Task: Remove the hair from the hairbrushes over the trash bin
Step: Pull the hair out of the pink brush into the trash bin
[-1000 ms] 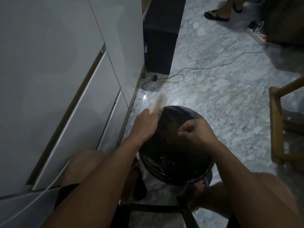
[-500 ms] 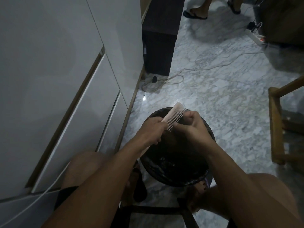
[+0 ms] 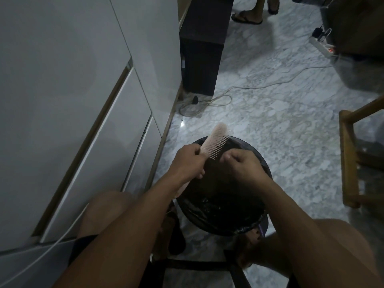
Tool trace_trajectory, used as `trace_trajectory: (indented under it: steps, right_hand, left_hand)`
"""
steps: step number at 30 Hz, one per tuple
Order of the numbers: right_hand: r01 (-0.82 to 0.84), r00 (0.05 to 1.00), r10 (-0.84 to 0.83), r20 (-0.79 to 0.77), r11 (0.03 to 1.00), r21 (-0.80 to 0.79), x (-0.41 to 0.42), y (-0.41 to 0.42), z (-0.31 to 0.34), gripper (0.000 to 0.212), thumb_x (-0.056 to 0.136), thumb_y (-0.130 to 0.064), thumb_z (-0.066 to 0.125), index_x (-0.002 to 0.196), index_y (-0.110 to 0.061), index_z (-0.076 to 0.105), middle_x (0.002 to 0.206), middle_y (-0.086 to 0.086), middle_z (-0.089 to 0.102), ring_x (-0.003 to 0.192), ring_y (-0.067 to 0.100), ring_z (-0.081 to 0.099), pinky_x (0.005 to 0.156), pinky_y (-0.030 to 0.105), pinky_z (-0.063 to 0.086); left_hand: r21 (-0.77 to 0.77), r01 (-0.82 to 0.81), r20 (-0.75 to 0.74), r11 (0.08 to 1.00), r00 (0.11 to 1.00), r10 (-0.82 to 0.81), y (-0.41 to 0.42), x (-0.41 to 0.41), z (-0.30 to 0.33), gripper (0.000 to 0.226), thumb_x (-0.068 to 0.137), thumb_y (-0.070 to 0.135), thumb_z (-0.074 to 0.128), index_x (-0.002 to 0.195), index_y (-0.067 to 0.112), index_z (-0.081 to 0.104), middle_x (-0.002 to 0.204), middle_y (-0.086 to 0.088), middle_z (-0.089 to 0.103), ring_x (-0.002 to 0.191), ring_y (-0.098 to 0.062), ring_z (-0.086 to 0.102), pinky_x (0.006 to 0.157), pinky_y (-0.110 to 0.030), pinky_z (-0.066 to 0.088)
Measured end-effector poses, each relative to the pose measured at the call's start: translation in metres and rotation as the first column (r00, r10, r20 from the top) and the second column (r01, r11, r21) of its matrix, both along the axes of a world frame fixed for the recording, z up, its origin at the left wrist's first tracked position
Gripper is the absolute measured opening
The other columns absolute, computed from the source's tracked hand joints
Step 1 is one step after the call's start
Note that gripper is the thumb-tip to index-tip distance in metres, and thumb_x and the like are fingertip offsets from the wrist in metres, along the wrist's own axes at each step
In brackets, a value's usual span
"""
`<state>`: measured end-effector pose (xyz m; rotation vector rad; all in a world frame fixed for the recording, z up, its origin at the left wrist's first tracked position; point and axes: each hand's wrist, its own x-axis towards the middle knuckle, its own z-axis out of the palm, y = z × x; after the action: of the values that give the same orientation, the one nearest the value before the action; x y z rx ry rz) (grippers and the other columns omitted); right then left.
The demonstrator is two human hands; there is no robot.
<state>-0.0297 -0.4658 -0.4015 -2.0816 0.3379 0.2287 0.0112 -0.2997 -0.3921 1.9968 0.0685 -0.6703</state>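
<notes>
1. At the far left stand tall, glossy white cabinet doors [image 3: 72, 100] that play no part in the work. The person sits beside them, bare knees either side of the bin.

2. The left hand [image 3: 188, 161] is closed in a fist around the handle of a pale pink plastic hairbrush [image 3: 216, 141]. The brush head angles up and away from the person, its bristles facing right and downward, above the far rim of the bin.

3. Below both hands sits a round trash bin lined with a black plastic bag [image 3: 224, 215], on a grey marbled floor [image 3: 280, 125]. The brush is held directly above its opening, as the task asks.

4. The right hand [image 3: 242, 165] hovers just beside the lower bristles, fingers curled and pinched together. I cannot tell in the dim light whether it holds a tuft of hair.

5. At the right edge is part of a wooden chair frame [image 3: 349, 163], well apart from the bin.

6. Progress, as a judgement: cleaning of this brush looks underway. The bristles appear mostly clear, though fine strands would be too small to see. No other hairbrush is in view, so how many remain is unknown.
</notes>
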Motion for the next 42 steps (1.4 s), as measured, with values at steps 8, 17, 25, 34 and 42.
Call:
trace_trajectory:
  steps: [8, 17, 25, 34, 42]
  right_hand:
    - [-0.612, 0.733, 0.448, -0.512, 0.762, -0.209, -0.011, -0.010, 0.020, 0.027, 0.084, -0.013, 0.052, 0.067, -0.026, 0.069, 0.084, -0.005, 0.073, 0.085, 0.017, 0.066, 0.077, 0.029, 0.050]
    - [0.208, 0.976, -0.186, -0.117, 0.952, 0.224, 0.000, -0.003, -0.004, 0.064, 0.065, -0.012, 0.073, 0.127, -0.017, 0.057, 0.117, 0.005, 0.069, 0.109, 0.023, 0.066, 0.097, 0.048, 0.052]
    - [0.309, 0.949, -0.178, -0.258, 0.676, 0.669, 0.009, -0.012, 0.001, 0.034, 0.070, -0.011, 0.059, 0.103, -0.012, 0.060, 0.103, 0.014, 0.069, 0.085, 0.023, 0.065, 0.063, 0.033, 0.043]
    - [0.176, 0.966, -0.088, -0.244, 0.913, 0.368, 0.003, -0.006, 0.006, 0.032, 0.097, -0.023, 0.051, 0.067, -0.016, 0.057, 0.050, -0.002, 0.035, 0.038, 0.007, 0.029, 0.042, 0.020, 0.021]
    - [0.365, 0.925, -0.308, -0.220, 0.566, 0.740, 0.006, -0.010, 0.015, 0.033, 0.098, -0.006, 0.035, 0.069, -0.018, 0.046, 0.044, -0.006, 0.020, 0.037, 0.005, 0.015, 0.038, 0.012, 0.012]
  left_hand:
    - [0.001, -0.138, 0.037, 0.990, 0.990, 0.138, 0.003, 0.004, 0.000, 0.010, 0.098, 0.017, 0.054, 0.097, 0.009, 0.061, 0.096, -0.012, 0.068, 0.065, -0.020, 0.070, 0.058, -0.032, 0.060]
    - [0.033, 0.113, -0.023, 0.993, 0.993, -0.113, 0.002, -0.005, 0.001, 0.021, 0.096, 0.016, 0.058, 0.115, 0.011, 0.066, 0.105, -0.010, 0.069, 0.070, -0.016, 0.072, 0.058, -0.028, 0.058]
    - [-0.024, 0.192, 0.029, 0.981, 0.981, -0.191, 0.004, -0.004, 0.005, 0.018, 0.095, 0.013, 0.061, 0.111, 0.014, 0.069, 0.094, -0.006, 0.075, 0.064, -0.016, 0.070, 0.058, -0.029, 0.055]
    - [0.087, 0.005, 0.164, 0.996, 0.986, -0.019, 0.005, 0.002, 0.006, 0.005, 0.093, 0.018, 0.063, 0.094, 0.019, 0.068, 0.068, 0.003, 0.066, 0.053, -0.007, 0.063, 0.051, -0.023, 0.045]
    - [0.232, -0.083, 0.152, 0.969, 0.987, 0.048, 0.009, 0.001, 0.000, 0.007, 0.090, 0.020, 0.066, 0.084, 0.015, 0.066, 0.084, -0.008, 0.070, 0.079, -0.028, 0.071, 0.073, -0.045, 0.061]
